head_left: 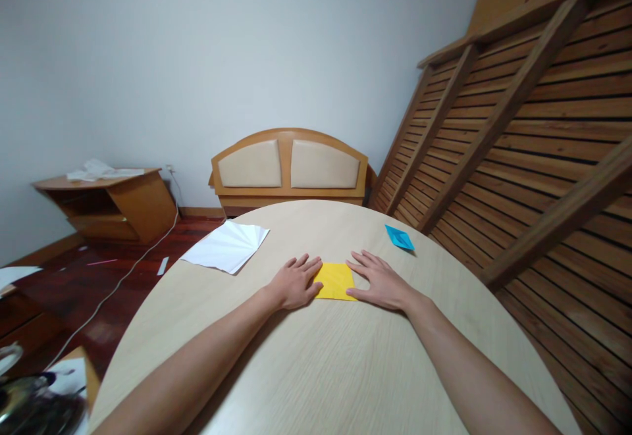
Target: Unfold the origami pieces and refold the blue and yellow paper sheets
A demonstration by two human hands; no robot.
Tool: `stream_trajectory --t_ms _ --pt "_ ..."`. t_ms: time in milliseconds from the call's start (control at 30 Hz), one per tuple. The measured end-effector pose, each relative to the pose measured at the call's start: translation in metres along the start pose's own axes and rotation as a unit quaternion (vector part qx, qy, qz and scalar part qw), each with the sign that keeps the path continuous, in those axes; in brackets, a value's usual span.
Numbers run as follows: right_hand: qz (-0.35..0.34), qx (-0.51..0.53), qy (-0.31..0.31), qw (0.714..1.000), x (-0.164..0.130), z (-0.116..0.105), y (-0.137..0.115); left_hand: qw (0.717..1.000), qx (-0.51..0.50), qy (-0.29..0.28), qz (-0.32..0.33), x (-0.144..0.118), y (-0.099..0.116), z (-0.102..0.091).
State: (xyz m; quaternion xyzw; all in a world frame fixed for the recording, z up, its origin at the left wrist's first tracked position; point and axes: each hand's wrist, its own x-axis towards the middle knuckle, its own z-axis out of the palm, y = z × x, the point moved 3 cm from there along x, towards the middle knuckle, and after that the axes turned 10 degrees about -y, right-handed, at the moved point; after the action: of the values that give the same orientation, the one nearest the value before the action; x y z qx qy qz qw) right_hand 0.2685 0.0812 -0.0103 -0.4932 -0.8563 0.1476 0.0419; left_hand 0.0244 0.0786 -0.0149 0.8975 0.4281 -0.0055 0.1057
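Now | left hand [295, 283], right hand [378, 280] flat on yellow paper [335, 281] | fingers spread, gripping nothing | table [316, 356]

Person, head view: 2 forearms showing, both bare from the lower frame edge to the wrists, wearing no sleeves in view. Left hand [295, 282] and right hand [379, 281] showing bare, wearing no gloves; no rings, watch or bands showing. Fingernails appearing short and unpainted. Upper arms lying outside the frame.
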Motion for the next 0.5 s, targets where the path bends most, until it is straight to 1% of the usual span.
stream_trajectory --t_ms 233,333,433,500 --pt "-0.030 -0.013 0.034 0.999 0.000 -0.002 -0.007 1.000 0.002 0.002 -0.006 0.000 0.001 0.000" --pt "-0.060 -0.004 0.051 0.997 0.002 -0.001 -0.013 1.000 -0.001 0.005 -0.009 0.001 0.001 0.001" --pt "-0.093 0.009 0.031 0.995 0.004 0.003 -0.020 1.000 -0.004 0.002 -0.014 0.002 -0.001 0.002" --pt "-0.096 0.013 0.017 0.995 0.006 0.005 -0.020 1.000 -0.007 -0.006 -0.022 0.002 -0.001 0.002"
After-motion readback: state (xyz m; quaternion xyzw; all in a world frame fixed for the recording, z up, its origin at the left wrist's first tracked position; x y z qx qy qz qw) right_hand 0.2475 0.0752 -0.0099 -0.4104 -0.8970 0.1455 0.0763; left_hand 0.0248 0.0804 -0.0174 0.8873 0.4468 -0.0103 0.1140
